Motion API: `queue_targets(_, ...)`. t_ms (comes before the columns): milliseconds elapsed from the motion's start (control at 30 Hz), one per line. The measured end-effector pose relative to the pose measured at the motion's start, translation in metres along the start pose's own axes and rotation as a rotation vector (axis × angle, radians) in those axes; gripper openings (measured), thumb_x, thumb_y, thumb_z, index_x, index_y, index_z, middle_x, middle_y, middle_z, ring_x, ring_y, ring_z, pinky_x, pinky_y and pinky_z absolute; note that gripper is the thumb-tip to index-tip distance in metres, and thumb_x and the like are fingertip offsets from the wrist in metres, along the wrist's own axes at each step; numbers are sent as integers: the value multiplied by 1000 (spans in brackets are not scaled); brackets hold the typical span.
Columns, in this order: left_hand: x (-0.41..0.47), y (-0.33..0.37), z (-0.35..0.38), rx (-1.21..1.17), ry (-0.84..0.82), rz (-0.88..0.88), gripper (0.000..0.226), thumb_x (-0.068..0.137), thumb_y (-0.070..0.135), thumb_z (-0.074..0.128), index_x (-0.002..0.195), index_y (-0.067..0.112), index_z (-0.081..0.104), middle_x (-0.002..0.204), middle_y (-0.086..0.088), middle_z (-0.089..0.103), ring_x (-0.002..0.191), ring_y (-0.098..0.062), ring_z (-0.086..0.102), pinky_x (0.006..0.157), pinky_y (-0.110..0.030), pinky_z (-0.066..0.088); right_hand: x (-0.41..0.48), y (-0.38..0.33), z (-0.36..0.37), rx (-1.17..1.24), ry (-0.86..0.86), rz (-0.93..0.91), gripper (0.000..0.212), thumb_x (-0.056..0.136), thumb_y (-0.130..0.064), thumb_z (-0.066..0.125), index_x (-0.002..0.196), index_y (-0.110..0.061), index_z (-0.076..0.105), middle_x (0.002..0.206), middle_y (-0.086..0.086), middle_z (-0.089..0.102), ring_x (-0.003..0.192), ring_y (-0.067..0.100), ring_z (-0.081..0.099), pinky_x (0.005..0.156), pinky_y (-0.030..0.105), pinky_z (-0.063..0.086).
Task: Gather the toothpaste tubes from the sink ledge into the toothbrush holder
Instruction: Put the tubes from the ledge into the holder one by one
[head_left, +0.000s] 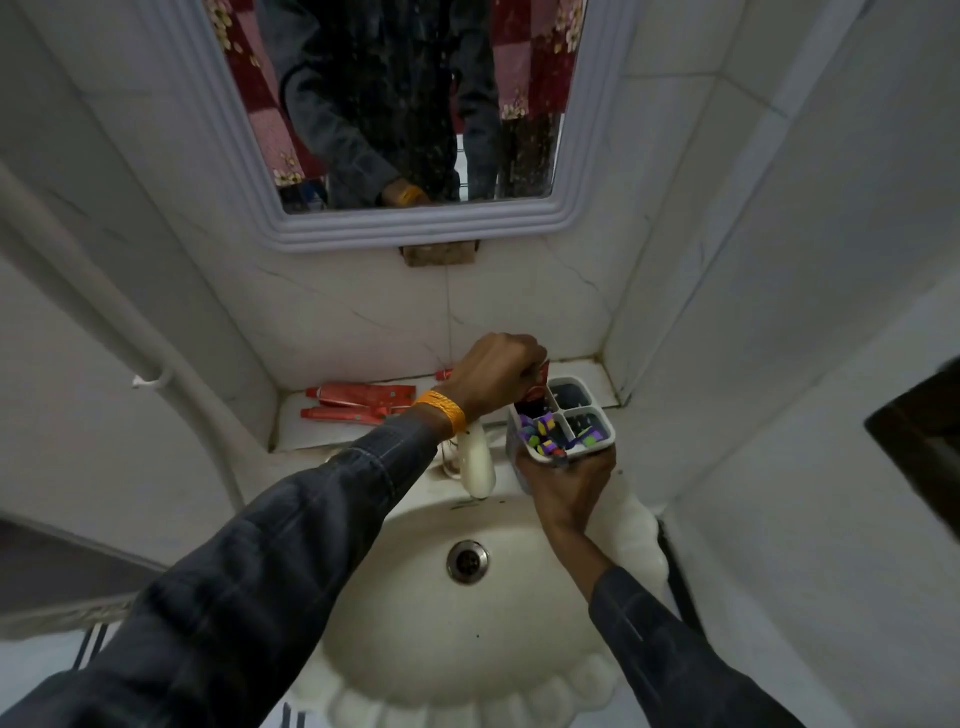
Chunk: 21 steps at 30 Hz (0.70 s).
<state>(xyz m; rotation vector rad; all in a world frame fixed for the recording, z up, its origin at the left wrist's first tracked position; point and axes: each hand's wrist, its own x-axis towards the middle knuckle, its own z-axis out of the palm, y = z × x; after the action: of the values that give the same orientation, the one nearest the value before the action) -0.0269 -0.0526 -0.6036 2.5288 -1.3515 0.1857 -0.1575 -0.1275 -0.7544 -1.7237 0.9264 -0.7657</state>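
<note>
My right hand (563, 486) grips a white four-compartment toothbrush holder (589, 415) from below, lifted above the sink's right rim. Purple and green toothbrush ends fill its near compartments. My left hand (493, 376) is closed on a red toothpaste tube (537, 391) whose lower end stands in the holder's far-left compartment. Two more red toothpaste tubes lie flat on the ledge behind the sink: one further back (363, 393) and one nearer (348, 414). The tip of another red tube (444, 373) shows just behind my left wrist.
A white tap (475, 462) rises under my left wrist, over the cream scalloped sink (415, 639) with its metal drain (467, 560). A white-framed mirror (415, 228) hangs above. Tiled walls close in at left and right; a white pipe (130, 332) runs down the left wall.
</note>
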Motion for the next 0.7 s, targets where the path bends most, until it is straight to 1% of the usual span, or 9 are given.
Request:
queue_targets(100, 3, 1, 1, 66, -72, -1, 9, 86, 13, 57, 77, 13, 61, 87, -9, 67, 67, -22, 49, 59, -30, 34, 3, 2, 2, -13, -16, -5, 128, 47, -55, 99, 149, 5, 50, 140, 22, 66, 128, 43, 68, 110, 55, 59)
queue_targets(200, 7, -4, 5, 130, -249, -118, 4, 83, 14, 61, 82, 15, 65, 95, -12, 69, 80, -30, 61, 64, -33, 40, -1, 1, 1, -71, -35, -6, 124, 47, -31, 112, 146, 12, 51, 136, 27, 66, 128, 41, 65, 109, 30, 47)
queue_targets(267, 11, -7, 10, 131, -382, -165, 15, 85, 15, 64, 97, 10, 70, 104, -16, 68, 93, -35, 66, 72, -35, 47, -3, -1, 0, -85, -57, -68, 124, 48, -28, 113, 147, 11, 50, 138, 25, 65, 128, 26, 60, 107, 12, 39)
queue_targets(300, 13, -7, 13, 111, -412, -167, 17, 86, 16, 64, 100, 9, 71, 107, -17, 68, 96, -35, 66, 75, -35, 48, -3, -3, 0, -80, -60, -79, 125, 48, -29, 113, 148, 10, 50, 140, 23, 64, 129, 24, 60, 107, 9, 39)
queue_targets(433, 17, -17, 22, -67, -364, -224, 12, 82, 20, 70, 90, 12, 75, 93, -12, 75, 85, -28, 70, 78, -30, 55, 5, -10, 0, -55, -24, -5, 123, 49, -36, 111, 148, 8, 51, 139, 24, 67, 128, 43, 68, 109, 46, 58)
queue_targets(467, 14, -21, 23, -155, -344, -256, 11, 81, 20, 72, 87, 12, 76, 87, -9, 77, 76, -23, 71, 76, -28, 58, 6, -8, 0, -69, -21, -19, 122, 50, -40, 111, 148, 6, 54, 139, 21, 69, 127, 40, 69, 108, 48, 60)
queue_targets(533, 5, -31, 17, -373, -274, -346, 15, 81, 22, 75, 88, 8, 76, 82, -6, 76, 60, -16, 68, 61, -19, 56, 6, -4, 1, -87, -17, -20, 121, 49, -46, 110, 146, 4, 56, 137, 17, 71, 124, 36, 71, 106, 44, 61)
queue_targets(600, -11, -46, 8, -511, -156, -440, 20, 85, 24, 73, 93, 5, 74, 82, -5, 73, 59, -15, 67, 51, -15, 52, 3, -3, 0, -81, -12, 25, 120, 48, -35, 112, 143, 9, 53, 136, 24, 69, 125, 41, 69, 106, 39, 56)
queue_targets(700, -49, -81, 5, -426, -150, -577, 17, 89, 21, 68, 97, 7, 72, 92, -10, 74, 73, -22, 72, 68, -32, 61, 2, -5, 2, -75, -10, 46, 118, 48, -23, 112, 142, 15, 51, 135, 32, 66, 127, 49, 65, 107, 47, 54)
